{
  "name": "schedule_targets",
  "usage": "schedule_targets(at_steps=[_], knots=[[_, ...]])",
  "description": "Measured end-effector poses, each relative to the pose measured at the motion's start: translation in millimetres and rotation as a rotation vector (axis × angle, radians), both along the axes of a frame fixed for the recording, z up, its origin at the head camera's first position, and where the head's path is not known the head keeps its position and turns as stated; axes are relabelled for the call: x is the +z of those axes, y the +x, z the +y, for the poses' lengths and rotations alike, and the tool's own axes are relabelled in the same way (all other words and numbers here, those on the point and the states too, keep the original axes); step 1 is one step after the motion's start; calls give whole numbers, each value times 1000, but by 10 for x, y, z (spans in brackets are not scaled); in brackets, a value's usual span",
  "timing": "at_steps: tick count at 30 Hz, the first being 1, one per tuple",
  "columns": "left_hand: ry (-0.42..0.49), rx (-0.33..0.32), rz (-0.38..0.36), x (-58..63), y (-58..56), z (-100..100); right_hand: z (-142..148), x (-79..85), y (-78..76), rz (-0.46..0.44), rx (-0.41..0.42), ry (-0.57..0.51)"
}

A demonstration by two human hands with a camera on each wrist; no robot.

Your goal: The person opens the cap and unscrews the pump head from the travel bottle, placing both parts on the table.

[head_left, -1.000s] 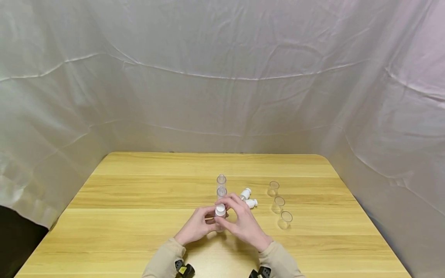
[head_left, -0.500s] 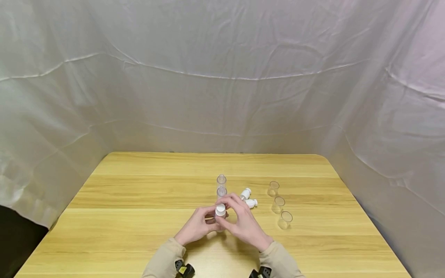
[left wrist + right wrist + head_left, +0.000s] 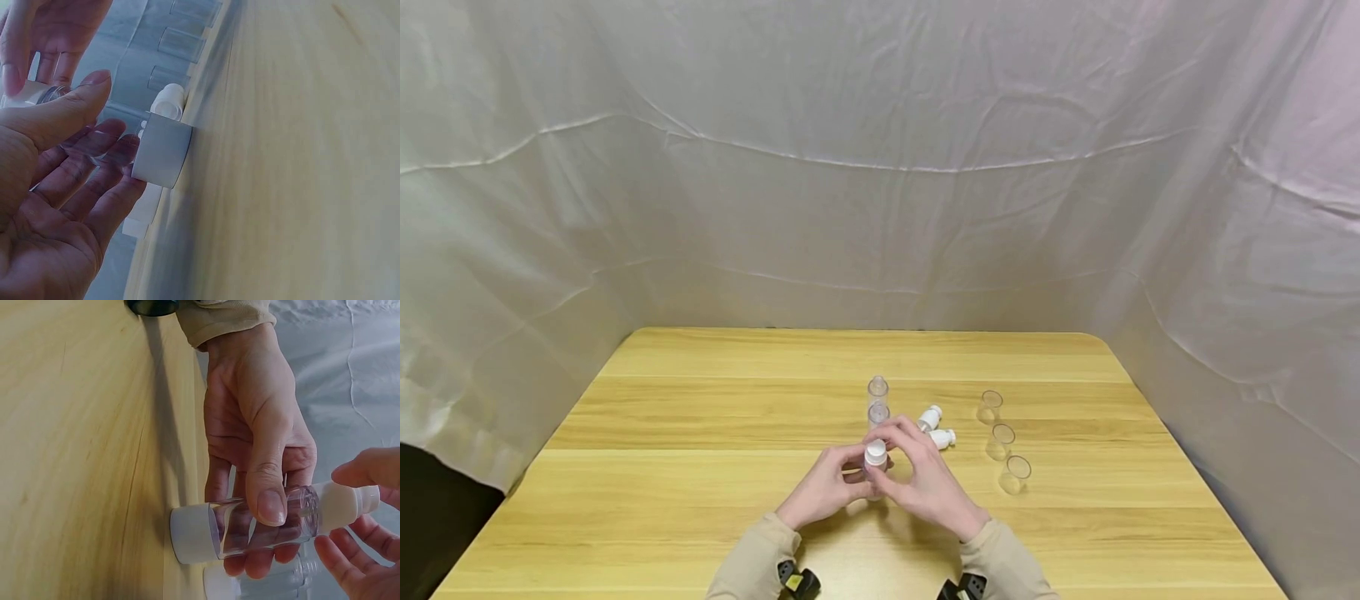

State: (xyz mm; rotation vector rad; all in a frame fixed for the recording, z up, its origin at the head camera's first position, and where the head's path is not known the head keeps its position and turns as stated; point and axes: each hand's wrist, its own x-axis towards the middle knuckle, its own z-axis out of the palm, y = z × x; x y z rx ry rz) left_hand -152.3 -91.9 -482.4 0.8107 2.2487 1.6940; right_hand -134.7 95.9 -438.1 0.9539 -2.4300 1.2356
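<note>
Near the front middle of the table, my left hand (image 3: 826,490) grips a clear bottle with a white base (image 3: 192,534), thumb on one side and fingers round the other. The bottle stands upright, its base down at the wood. On its neck sits a white pump head (image 3: 876,452), which my right hand (image 3: 925,482) pinches between thumb and fingers from the right. In the right wrist view the clear wall shows left-hand fingers behind it. Just behind the hands stand two similar clear bottles (image 3: 877,390) in line, the nearer one partly hidden.
Two white pump heads (image 3: 942,439) lie on the table beyond my right hand. Three clear cylindrical caps (image 3: 1015,477) stand in a slanting row at the right. Pale curtains (image 3: 880,208) hang round the back and sides of the wooden table (image 3: 700,417).
</note>
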Motion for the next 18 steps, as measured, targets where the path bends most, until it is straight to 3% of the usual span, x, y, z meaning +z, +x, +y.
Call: schedule_targets(at_steps=[18], knots=[[2, -3, -14, -14, 2, 1, -4, 0, -5, 6, 6, -19]])
